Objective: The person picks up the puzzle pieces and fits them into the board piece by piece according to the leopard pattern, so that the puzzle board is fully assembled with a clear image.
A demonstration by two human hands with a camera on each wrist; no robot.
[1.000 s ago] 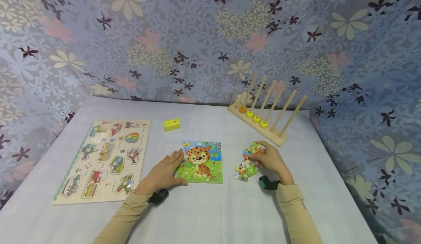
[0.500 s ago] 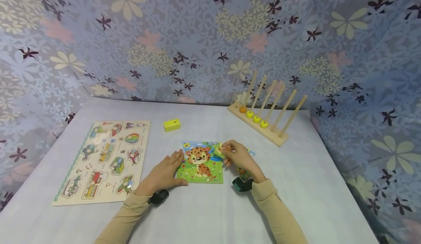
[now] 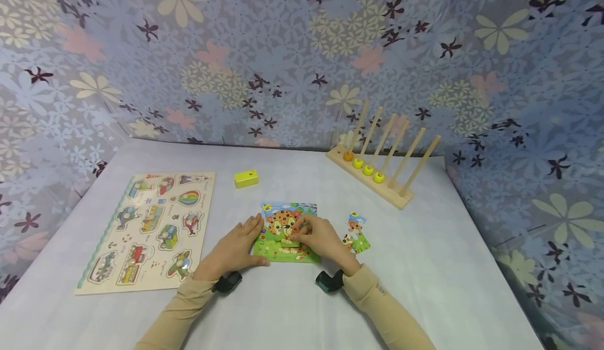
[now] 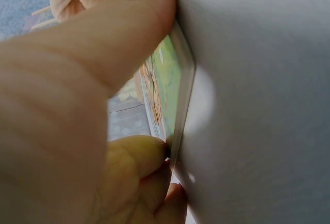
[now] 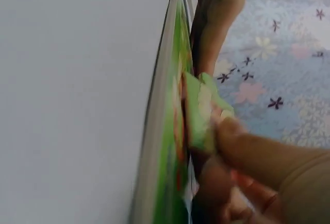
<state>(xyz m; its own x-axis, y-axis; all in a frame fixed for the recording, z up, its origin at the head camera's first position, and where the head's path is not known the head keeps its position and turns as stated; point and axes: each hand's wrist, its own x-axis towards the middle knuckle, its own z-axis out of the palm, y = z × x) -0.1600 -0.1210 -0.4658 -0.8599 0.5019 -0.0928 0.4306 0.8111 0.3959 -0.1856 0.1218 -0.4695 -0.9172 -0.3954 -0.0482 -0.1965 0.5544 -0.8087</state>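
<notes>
A square leopard puzzle lies in its board in front of the person. The left hand rests along the board's left side, fingers stretched out and thumb at the near edge. Above the leopard picture, the right hand pinches a green puzzle piece between thumb and fingers. In the right wrist view this piece is tilted close to the board's surface; whether it touches cannot be told. Loose puzzle pieces lie right of the board, partly behind the right hand.
A large peg puzzle board with vehicle pictures lies at the left. Behind the leopard puzzle sits a yellow block. A wooden stand with upright rods and several beads stands at the back right, near the patterned cloth.
The right hand has picked up a puzzle piece from the loose ones at the right and carried it left over the leopard puzzle. The left hand has stayed in place.
</notes>
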